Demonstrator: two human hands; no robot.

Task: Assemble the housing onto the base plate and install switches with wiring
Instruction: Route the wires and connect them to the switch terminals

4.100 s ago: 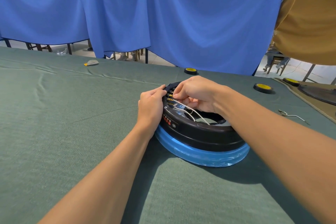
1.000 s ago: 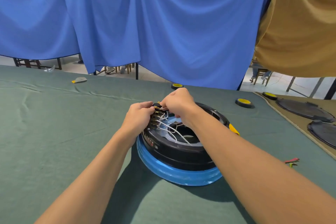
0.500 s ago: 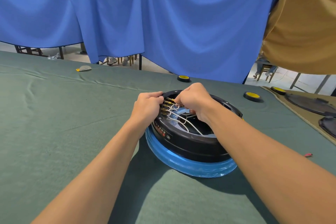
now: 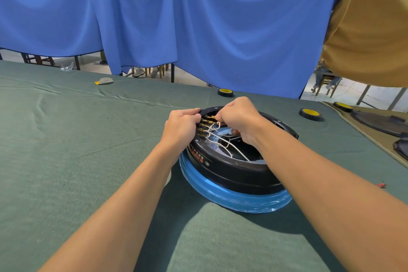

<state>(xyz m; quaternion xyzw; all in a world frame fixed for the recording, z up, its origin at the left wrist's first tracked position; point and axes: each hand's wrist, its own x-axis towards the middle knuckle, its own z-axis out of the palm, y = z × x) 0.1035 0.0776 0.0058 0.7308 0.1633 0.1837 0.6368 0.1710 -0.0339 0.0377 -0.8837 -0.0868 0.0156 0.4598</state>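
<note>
A round black housing (image 4: 231,170) sits on a base plate wrapped in blue film (image 4: 234,199) on the green table cloth. At its far left wall, several brass terminals (image 4: 206,122) stick inward from the switches, with white wires (image 4: 223,143) running across the opening. My left hand (image 4: 180,127) grips the housing's outer wall at the switches. My right hand (image 4: 238,117) reaches inside the ring, its fingers curled and pinching a wire connector at the topmost terminal. The switch bodies are hidden behind my left hand.
Black-and-yellow round parts lie behind the housing (image 4: 225,92) and to the right (image 4: 310,113). Dark round plates (image 4: 379,121) sit on a tan mat at the right edge. A small red-green piece (image 4: 382,185) lies right. Blue curtains hang beyond the table.
The view has shifted slightly. My hands stay at the terminals; the right hand's fingers have moved up to the topmost terminal with a wire.
</note>
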